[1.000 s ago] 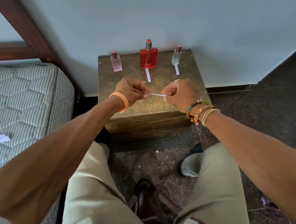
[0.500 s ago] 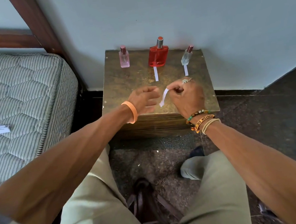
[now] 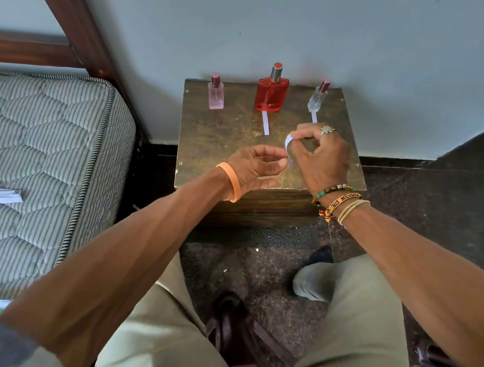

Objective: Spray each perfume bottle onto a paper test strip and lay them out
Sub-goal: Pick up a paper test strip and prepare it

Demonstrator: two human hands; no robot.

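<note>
Pinching a curled strip (image 3: pixel 288 144), right hand (image 3: pixel 320 159) seemingly hovers.

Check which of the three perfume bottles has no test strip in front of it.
The pink bottle, leftmost in the row. A white strip lies before the red bottle, a second strip before the clear bottle.

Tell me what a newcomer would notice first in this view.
The red perfume bottle stands out, middle of three along the back of the wooden stand. Nearer, the right hand pinches a curled white paper strip above the stand, the left hand loosely open beside it. One laid strip lies before the red bottle, another before the clear bottle, none before the pink bottle.
</note>
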